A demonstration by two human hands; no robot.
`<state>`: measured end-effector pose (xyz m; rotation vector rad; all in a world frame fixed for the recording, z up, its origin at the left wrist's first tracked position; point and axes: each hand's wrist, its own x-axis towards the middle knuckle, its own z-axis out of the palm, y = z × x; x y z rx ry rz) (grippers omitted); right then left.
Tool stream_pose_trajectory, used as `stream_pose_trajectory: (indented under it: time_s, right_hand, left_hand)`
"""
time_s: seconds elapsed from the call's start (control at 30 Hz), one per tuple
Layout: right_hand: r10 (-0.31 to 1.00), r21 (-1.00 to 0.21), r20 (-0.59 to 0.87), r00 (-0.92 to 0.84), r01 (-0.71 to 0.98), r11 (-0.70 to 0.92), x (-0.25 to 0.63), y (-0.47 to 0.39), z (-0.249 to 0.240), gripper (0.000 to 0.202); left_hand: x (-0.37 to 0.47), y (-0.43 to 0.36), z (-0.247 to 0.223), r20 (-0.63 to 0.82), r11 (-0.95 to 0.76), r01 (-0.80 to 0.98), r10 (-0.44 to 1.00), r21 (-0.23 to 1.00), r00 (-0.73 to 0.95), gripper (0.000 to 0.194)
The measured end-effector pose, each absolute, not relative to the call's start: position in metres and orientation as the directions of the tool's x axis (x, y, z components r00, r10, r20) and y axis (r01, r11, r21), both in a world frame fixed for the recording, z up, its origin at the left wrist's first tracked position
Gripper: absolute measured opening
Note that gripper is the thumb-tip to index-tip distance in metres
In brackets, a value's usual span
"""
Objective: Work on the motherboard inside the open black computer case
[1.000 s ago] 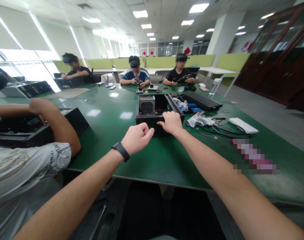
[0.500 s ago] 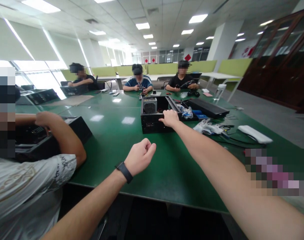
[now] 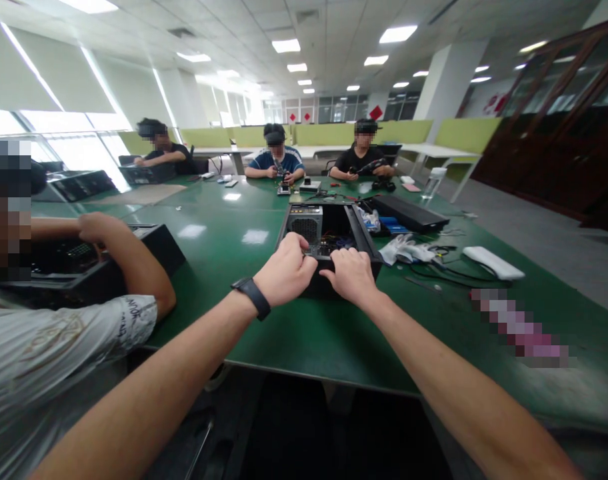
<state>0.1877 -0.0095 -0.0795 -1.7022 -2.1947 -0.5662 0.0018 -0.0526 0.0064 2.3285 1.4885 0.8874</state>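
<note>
An opened black computer case [image 3: 367, 230] lies on the green table in front of me, its silver-grey power supply [image 3: 305, 225] at the left and coloured wires inside. Fingers of my right hand [image 3: 355, 273] hook over the near edge of the case, thumb on the outer side. My left hand [image 3: 288, 270] is closed, with curled fingers against the near left part of the same edge. Whether it grips the rim or a small thing is hidden. A dark band circles my left wrist.
White gloves [image 3: 408, 249], black cables and a white pouch-like item [image 3: 494, 263] lie at the right. Behind them is a flat black panel [image 3: 409, 215]. A co-worker's arm [image 3: 134, 260] reaches into another case [image 3: 159, 250] at my left. More people sit across the table.
The computer case has come nearer to me, with my right hand still on its edge. My left hand has moved forward and up from above the bare table to the case's near edge.
</note>
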Motion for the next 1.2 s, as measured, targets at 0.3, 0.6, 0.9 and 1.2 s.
stream_pose_trajectory:
  time_s: [0.3,0.6,0.9,1.2]
  right_hand:
    - [0.836,0.019,0.477,-0.271,0.954,0.299,0.192,-0.176,-0.080,0.022]
    - [0.805,-0.149,0.546,-0.231,0.919,0.365,0.193,-0.255,-0.087,0.014]
    - [0.810,-0.160,0.544,-0.217,0.921,0.354,0.194,-0.259,-0.092,0.013]
    - [0.804,-0.128,0.546,-0.235,0.925,0.357,0.195,-0.259,-0.090,0.013]
  left_hand:
    - [0.041,-0.032,-0.008,-0.028,-0.620,0.784,0.783,0.039,0.621,0.032]
    - [0.071,-0.030,-0.038,-0.323,-0.590,0.793,0.788,-0.153,0.524,0.040]
    - [0.072,-0.016,-0.074,-0.475,-0.556,0.810,0.773,-0.186,0.422,0.054]
    - [0.072,-0.007,-0.082,-0.482,-0.548,0.809,0.779,-0.212,0.402,0.060]
